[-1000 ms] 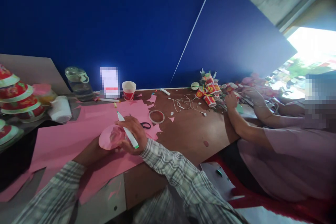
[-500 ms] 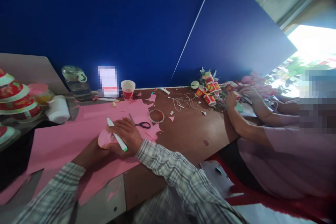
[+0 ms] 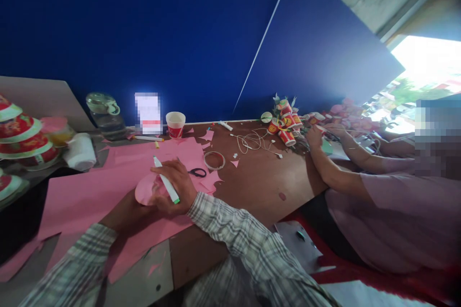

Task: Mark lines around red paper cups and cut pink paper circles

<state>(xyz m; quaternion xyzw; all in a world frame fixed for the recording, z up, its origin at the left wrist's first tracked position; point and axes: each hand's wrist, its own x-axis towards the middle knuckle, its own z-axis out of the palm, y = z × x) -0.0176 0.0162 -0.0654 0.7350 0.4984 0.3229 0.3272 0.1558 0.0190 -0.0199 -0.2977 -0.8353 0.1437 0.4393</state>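
Note:
My left hand (image 3: 131,208) is closed on the edge of a small rounded piece of pink paper (image 3: 144,192), partly covered by my fingers. In my right hand (image 3: 182,178) sits a white marker (image 3: 166,180) with a green end, slanting across the fingers. That hand is over the right side of the paper piece; whether the marker's tip touches it I cannot tell. Under both hands lie large pink paper sheets (image 3: 82,196). Just beyond my right hand are scissors (image 3: 198,172) with dark handles, their blades mostly hidden.
Behind the sheets stand a paper cup (image 3: 175,124), a lit screen (image 3: 148,112) and a water bottle (image 3: 104,115). A thin ring (image 3: 214,160), white earphones (image 3: 250,140) and paper scraps lie to the right. Stacked red cups (image 3: 27,129) are at left. A co-worker's arms (image 3: 338,172) reach in at right.
My right hand and the marker have shifted slightly to the right, showing more of the pink piece. My left hand stays nearly in place.

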